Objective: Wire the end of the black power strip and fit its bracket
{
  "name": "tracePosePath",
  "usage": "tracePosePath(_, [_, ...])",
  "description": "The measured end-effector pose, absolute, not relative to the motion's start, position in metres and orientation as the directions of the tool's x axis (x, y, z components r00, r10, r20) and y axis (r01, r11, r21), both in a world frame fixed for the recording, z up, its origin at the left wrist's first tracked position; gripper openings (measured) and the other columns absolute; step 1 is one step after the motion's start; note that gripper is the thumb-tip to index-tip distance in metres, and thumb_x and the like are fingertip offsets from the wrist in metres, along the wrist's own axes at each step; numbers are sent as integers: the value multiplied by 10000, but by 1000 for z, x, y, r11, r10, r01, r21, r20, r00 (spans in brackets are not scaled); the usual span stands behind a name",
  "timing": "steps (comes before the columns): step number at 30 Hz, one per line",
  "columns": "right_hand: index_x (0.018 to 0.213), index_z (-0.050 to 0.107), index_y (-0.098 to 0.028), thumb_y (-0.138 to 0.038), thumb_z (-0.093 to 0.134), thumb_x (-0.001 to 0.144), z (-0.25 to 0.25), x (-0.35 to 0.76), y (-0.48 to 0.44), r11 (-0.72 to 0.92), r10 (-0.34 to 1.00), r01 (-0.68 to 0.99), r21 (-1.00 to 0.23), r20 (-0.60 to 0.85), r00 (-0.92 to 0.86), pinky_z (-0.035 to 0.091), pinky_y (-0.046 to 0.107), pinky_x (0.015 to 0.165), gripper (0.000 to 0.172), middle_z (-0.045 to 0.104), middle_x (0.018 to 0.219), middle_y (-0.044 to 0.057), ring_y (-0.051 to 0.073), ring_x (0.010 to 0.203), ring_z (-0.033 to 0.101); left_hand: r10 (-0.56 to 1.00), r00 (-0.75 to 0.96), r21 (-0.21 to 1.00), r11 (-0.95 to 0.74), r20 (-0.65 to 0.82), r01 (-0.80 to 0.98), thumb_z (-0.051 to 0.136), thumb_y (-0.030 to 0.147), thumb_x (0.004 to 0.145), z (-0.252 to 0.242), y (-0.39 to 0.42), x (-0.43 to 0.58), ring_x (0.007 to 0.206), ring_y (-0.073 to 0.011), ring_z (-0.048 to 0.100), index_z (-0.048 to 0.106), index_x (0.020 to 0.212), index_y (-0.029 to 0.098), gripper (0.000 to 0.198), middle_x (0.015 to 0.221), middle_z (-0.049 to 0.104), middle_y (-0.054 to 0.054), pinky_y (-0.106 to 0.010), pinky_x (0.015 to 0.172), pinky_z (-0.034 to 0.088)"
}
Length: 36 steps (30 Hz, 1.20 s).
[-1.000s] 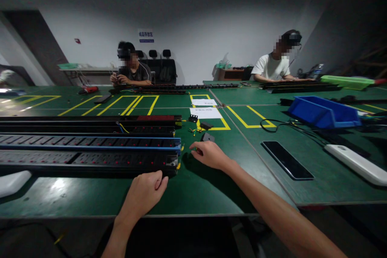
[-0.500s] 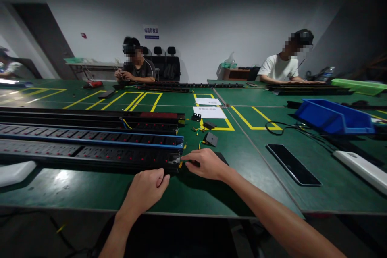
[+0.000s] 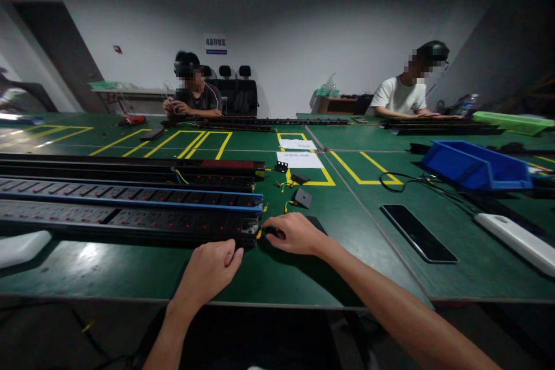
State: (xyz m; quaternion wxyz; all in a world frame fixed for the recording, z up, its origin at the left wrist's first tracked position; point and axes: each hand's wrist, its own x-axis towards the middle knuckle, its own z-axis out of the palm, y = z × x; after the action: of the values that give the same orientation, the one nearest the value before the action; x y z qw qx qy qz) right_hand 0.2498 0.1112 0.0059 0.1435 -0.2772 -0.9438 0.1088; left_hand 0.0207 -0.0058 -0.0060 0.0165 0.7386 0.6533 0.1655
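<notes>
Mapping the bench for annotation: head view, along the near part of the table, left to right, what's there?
Near part: white object → left hand → end of the nearest power strip → right hand, pinching a small black part → black phone → white device.

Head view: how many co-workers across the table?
2. One in a dark shirt sits far back, left of centre; one in a white shirt sits far right. A cut-off shape at the left edge may be a third.
</notes>
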Motion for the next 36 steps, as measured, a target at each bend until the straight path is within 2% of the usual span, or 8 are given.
tracePosePath(3, [1080, 719, -227, -273, 604, 887, 6, 249, 112, 815, 564, 505, -283, 192, -803, 295, 247, 595, 229, 710, 760, 10, 145, 663, 625, 971, 89, 238, -143, 224, 961, 465, 344, 942, -6, -6, 21, 515, -117, 453, 370, 612, 203, 371, 545, 469, 29, -289, 578, 218])
tracePosePath(36, [1081, 723, -231, -259, 593, 925, 4, 250, 117, 780, 614, 552, -294, 194, -765, 331, 244, 604, 205, 697, 733, 10, 149, 654, 625, 978, 69, 269, -122, 199, 955, 454, 352, 941, -2, -5, 22, 504, -113, 438, 393, 610, 202, 368, 539, 475, 28, -289, 574, 214])
